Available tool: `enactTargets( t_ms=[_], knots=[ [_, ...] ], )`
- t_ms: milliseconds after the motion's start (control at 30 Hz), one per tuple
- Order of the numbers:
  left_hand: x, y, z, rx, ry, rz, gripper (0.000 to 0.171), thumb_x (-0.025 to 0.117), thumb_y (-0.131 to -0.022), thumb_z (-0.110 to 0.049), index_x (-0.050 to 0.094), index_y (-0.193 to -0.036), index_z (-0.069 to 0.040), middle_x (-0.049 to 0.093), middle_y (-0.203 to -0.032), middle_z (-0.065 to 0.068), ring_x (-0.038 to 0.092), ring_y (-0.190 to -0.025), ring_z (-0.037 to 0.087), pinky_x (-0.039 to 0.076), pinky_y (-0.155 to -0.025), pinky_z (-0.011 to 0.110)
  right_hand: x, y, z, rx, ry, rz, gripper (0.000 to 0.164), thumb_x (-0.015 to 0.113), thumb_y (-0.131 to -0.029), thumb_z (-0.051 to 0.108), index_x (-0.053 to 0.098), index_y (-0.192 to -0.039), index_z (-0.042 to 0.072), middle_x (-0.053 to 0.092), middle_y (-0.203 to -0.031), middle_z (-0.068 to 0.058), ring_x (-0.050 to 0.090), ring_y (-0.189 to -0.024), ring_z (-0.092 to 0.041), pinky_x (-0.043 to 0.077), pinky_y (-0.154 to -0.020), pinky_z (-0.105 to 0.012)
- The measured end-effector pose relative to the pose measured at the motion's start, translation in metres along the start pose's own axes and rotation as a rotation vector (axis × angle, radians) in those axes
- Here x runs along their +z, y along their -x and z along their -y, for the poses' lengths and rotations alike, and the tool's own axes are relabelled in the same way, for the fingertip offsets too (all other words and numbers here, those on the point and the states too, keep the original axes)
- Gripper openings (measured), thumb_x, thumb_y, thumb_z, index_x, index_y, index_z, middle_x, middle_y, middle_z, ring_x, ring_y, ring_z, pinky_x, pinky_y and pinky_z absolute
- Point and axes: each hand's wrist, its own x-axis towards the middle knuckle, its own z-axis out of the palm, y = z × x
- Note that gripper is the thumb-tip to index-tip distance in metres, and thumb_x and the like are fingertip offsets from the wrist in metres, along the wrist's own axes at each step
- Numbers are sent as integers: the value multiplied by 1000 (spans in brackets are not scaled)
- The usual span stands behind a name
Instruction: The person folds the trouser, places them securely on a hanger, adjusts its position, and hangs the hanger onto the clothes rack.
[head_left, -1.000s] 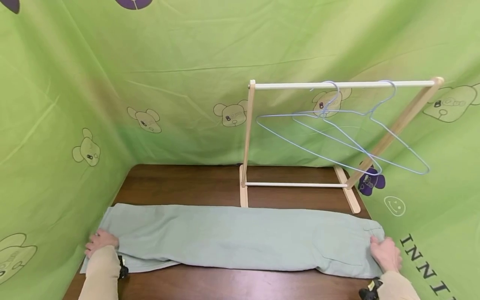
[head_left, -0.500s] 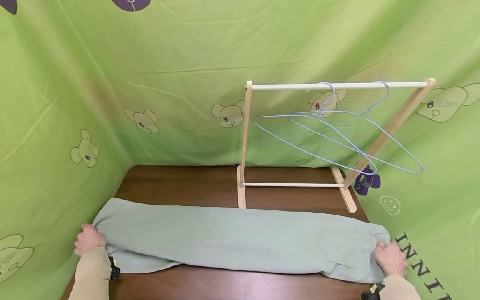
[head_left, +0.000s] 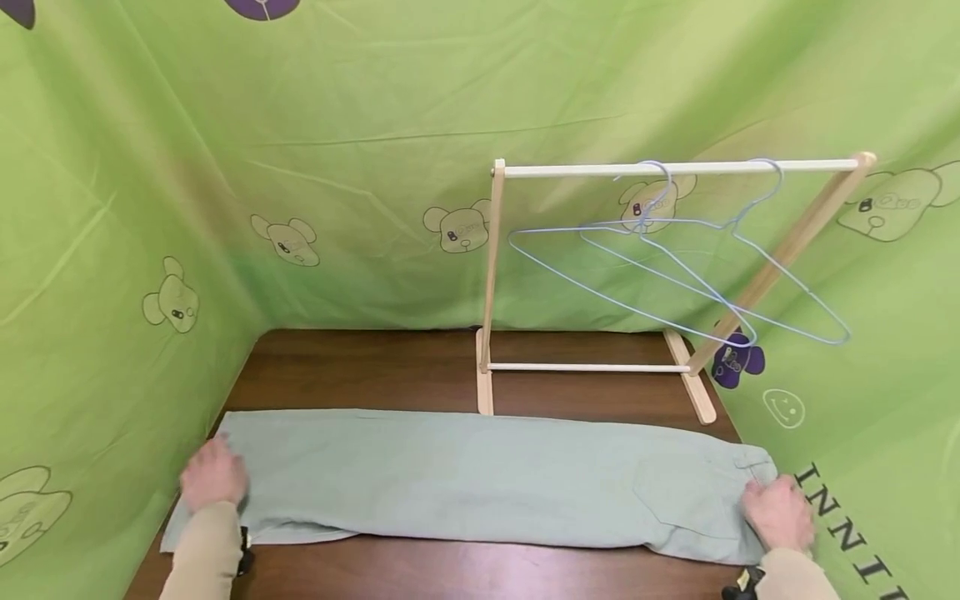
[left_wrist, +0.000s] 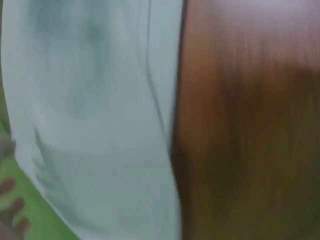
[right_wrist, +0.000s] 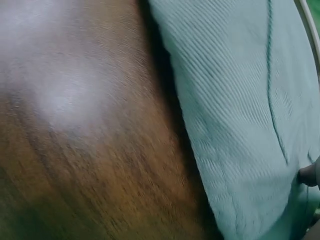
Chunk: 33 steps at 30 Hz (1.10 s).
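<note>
Left hand [head_left: 215, 475]: moved toward 3 o'clock; now blurry at 8 o'clock, fingers apart.
Right hand [head_left: 782, 512]: pinching the waist of the green pants [head_left: 480, 479] at 4 o'clock.
Pants: lying long and flat on the brown table [head_left: 360, 367], at 6 o'clock.

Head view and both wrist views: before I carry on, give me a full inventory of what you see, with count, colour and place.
garment: 1, pale green, laid lengthwise across the table
table: 1, dark brown, beneath the garment and rack
rack: 1, pale wood with white bars, right rear of the table
hangers: 2, light blue-violet, on the rack's top bar
cloth backdrop: number of pieces unclear, green with bear prints, around the table
wrist devices: 2, black, one per wrist
sleeves: 2, beige, bottom corners
left hand: 1, bare, blurred, at the garment's left end
right hand: 1, bare, gripping the garment's right end
</note>
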Motion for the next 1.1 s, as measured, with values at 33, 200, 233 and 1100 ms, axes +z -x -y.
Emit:
enactTargets(
  t_ms=[33,200,233,1100],
  knots=[
    [6,-2,-10,101,15,-3,42,51,-94,-7,47,-133,9,55,-126,37,52,-116,56,43,-98,65,1,1,4,-40,16,-38,67,39,-99,26,19,-141,-21,27,-136,-51,31,-121,-69,33,-97,-75],
    [35,-18,-68,516,84,22,35,60,-95,-8,59,-128,3,63,-126,29,56,-120,48,43,-103,62,13,9,44,-378,102,-249,61,54,-85,9,38,-137,-18,33,-141,-47,32,-127,-67,27,-104,-77],
    [39,-21,-78,562,85,42,34,61,-95,-9,61,-127,2,64,-124,27,57,-119,47,44,-103,61,16,10,55,-466,116,-262,57,57,-84,7,44,-134,-17,38,-140,-45,37,-125,-65,29,-104,-75],
    [63,-44,-151,574,6,77,12,66,-94,-5,58,-85,-8,65,-80,8,67,-74,33,55,-67,47,52,-4,143,-736,214,27,10,63,-94,6,64,-85,3,68,-83,-16,67,-78,-40,51,-66,-55]
  ],
)
